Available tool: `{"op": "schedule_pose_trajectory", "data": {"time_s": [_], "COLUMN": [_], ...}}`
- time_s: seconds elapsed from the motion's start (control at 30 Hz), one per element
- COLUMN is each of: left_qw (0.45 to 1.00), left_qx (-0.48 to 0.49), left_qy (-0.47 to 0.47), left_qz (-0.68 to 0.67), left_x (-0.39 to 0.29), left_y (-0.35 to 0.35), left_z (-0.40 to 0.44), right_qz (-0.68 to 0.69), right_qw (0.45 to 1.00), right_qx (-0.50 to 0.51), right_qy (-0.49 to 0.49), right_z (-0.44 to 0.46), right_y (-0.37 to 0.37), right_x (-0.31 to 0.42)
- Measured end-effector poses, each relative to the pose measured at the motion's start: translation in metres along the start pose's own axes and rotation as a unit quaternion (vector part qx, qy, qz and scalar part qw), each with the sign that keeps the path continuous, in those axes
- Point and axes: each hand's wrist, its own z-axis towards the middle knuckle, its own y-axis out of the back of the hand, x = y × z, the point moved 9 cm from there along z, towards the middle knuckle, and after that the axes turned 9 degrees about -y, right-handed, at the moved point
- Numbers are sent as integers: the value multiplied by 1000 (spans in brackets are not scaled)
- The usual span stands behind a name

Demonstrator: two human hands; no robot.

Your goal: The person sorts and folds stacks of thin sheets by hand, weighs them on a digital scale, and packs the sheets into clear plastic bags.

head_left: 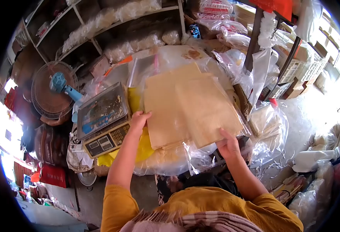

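Note:
Two overlapping stacks of flat brown paper lie on the plastic-covered table. My left hand [139, 119] is at the left edge of the left stack [162, 112], its thumb on top and its fingers pressed against the side. At the front right corner of the right stack [206, 108], my right hand [228, 144] grips the paper, thumb on top and the other fingers partly hidden beneath. The right stack overlaps the left one. Clear plastic [195, 158] shows under the front edges of the paper.
A digital scale [104, 116] stands left of the paper, over yellow plastic [144, 146]. Behind it is a fan [55, 89]. Shelves [127, 24] with bagged goods run along the back. Bagged paper [268, 123] lies at the right, near a dark post [254, 38].

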Motion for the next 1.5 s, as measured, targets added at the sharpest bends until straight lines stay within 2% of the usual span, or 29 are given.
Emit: {"op": "schedule_pose_trajectory", "data": {"time_s": [0.1,0.13,0.23,0.27,0.3,0.33,0.4,0.43,0.47,0.5,0.53,0.6,0.63,0.7,0.8,0.83,0.9,0.93,1.0,1.07,1.1,1.13,1.17,1.2,1.23,1.33,1.43,1.47,1.5], "left_qw": [991,979,987,995,995,987,952,944,933,907,903,857,834,749,677,671,658,714,810,853,872,896,899,903,911,903,877,849,784], "left_qx": [-35,-12,55,44,33,22,-32,-47,-64,-71,-57,-76,-74,-74,-45,-29,8,30,66,62,59,45,42,39,31,-4,-87,-144,-163], "left_qy": [76,77,32,-29,-90,-150,-187,-213,-240,-318,-323,-384,-403,-479,-527,-536,-551,-537,-498,-458,-438,-418,-406,-393,-379,-383,-382,-357,-441], "left_qz": [-105,-187,-151,-86,-20,46,238,249,260,268,278,336,369,451,513,512,513,447,304,240,209,144,157,169,160,195,280,362,406], "left_x": [-11,-12,-21,-37,-61,-90,-156,-193,-223,-248,-290,-339,-358,-395,-425,-430,-437,-440,-440,-437,-434,-420,-405,-390,-373,-333,-307,-308,-302], "left_y": [1,-10,-34,-32,-31,-30,-20,-16,-10,2,-10,-6,-9,-33,-51,-52,-56,-51,-41,-13,1,13,19,25,30,31,-6,-27,-44], "left_z": [11,18,21,21,15,8,-12,-28,-37,-35,-69,-83,-88,-116,-131,-137,-153,-162,-178,-172,-169,-159,-149,-140,-130,-114,-126,-143,-143], "right_qz": [6,7,-57,-88,-221,-347,-485,-507,-582,-649,-695,-761,-826,-887,-845,-850,-792,-692,-660,-559,-488,-404,-310,-261,-202,-258,-359,-396,-432], "right_qw": [1000,1000,998,996,966,908,823,822,755,678,593,398,343,335,295,390,552,687,710,737,824,889,928,938,950,941,905,884,860], "right_qx": [3,8,0,-7,26,58,61,36,48,59,91,148,130,107,169,205,261,219,96,-11,61,130,197,226,238,209,164,145,125], "right_qy": [-17,-13,15,27,129,228,288,256,300,340,396,491,428,298,412,289,19,-43,226,380,281,173,61,7,6,64,157,201,243], "right_z": [-1,-3,7,12,9,4,-4,-5,-4,-4,-2,1,6,1,-24,-12,-36,-30,-4,28,49,64,69,53,50,36,21,17,13], "right_y": [-4,-9,-8,-8,-24,-44,-85,-108,-129,-148,-164,-184,-180,-156,-150,-137,-163,-165,-185,-179,-172,-166,-162,-161,-159,-169,-204,-218,-230], "right_x": [-1,0,10,15,34,49,66,72,74,70,59,24,6,-19,-51,-52,-41,-25,37,75,68,61,52,51,56,69,76,74,69]}}
